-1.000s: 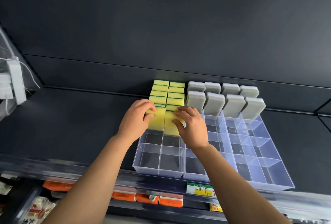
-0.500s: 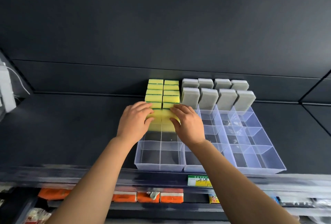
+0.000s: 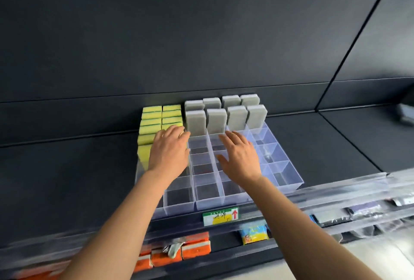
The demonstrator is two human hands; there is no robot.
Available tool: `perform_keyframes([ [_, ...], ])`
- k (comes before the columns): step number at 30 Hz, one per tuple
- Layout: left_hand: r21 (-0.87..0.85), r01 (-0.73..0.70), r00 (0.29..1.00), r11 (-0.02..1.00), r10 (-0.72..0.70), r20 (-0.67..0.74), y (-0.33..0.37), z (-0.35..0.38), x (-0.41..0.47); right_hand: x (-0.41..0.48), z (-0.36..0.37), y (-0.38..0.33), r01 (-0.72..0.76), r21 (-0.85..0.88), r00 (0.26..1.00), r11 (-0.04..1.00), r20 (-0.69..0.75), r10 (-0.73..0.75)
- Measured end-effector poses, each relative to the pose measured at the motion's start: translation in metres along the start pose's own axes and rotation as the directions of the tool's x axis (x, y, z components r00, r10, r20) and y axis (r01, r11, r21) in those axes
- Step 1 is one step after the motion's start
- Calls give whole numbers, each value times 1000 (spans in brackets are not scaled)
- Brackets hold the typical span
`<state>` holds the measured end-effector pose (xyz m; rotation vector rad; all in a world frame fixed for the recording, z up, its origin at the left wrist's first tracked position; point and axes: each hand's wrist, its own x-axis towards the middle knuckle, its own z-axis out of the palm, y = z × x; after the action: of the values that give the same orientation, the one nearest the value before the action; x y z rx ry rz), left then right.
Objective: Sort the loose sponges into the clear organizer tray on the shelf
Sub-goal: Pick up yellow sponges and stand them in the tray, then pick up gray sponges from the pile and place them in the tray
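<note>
Yellow sponges point(image 3: 150, 132) part-hidden under left hand point(image 3: 169, 154), grip flat | right hand point(image 3: 240, 156) grip released over tray point(image 3: 289, 181)

Yellow-green sponges point(image 3: 151, 121) upright in the clear organizer tray's point(image 3: 289, 177) left columns, grey sponges point(image 3: 237, 116) upright across its back rows

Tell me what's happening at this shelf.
A person is stocking a clear organizer tray on the dark shelf with sponges. Yellow sponges fill its back left compartments, and grey sponges stand in two rows at the back right. The nearer compartments look empty. The left hand lies over the front yellow sponges, and the right hand hovers open above empty compartments. Neither hand holds a sponge.
</note>
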<state>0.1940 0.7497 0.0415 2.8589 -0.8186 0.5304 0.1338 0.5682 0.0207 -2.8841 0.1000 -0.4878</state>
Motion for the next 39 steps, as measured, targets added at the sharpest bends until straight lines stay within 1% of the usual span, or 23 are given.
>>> perform_keyframes([
  [6,-45,-112,993,993,113,40,84,13,24,-35,-35,81,-150,-103,989,983,-1,151],
  [11,-110,-203,977,973,209,49,166,19,43,-73,-73,158,-264,-132,963,955,22,269],
  [18,-113,-314,948,943,318,20,285,29,59,-125,-115,253,-362,-147,930,921,6,366],
  [26,-170,-395,915,903,403,14,399,48,75,-173,-148,349,-467,-139,881,873,10,473],
  [32,-221,-469,876,855,482,2,474,64,108,-186,-167,420,-561,-142,825,816,-9,565],
  [39,-266,-522,840,810,542,2,562,95,171,-177,-182,514,-619,-159,783,770,-40,621],
])
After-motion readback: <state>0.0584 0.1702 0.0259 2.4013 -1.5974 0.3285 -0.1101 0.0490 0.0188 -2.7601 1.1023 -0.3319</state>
